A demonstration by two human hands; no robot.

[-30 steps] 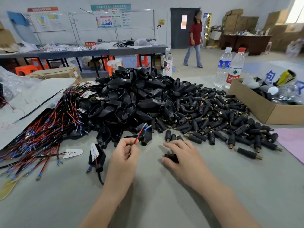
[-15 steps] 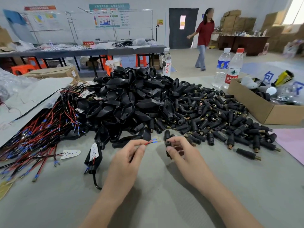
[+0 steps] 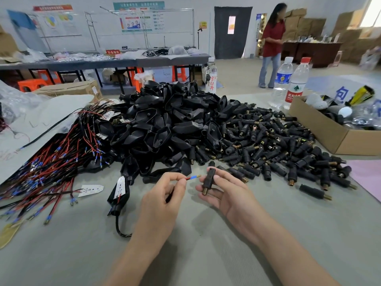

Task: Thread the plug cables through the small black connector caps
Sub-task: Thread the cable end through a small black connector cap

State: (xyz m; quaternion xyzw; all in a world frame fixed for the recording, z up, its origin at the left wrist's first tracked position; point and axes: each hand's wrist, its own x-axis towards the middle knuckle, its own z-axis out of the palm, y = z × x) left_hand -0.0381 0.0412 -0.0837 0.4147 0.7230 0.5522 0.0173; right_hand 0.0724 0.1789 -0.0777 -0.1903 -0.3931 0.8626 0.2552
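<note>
**Line the wire tip up with the cap's bore before pushing**

The left hand pinches a thin red wire with a blue-sleeved metal tip between thumb and fingertips. Only a short length sticks out, pointing right. The right hand has its fingers closed round a small black cylindrical connector cap, held above the grey counter just in front of the heap of loose black caps. The cap stands nearly upright with its brass threaded end down toward the palm. The tip is just beside the cap's upper part, not yet inside it.

As I judge it, the wire meets the cap side-on, so the cap should be tilted until an open end faces the tip squarely. Which end is meant to take the wire cannot be told from here. Keeping the pinch close to the blue sleeve should stop the soft wire buckling. Feed slowly, since a tip caught on the rim would likely bend. Once it enters, regrip further back and push on until the tip shows at the far end.
</note>
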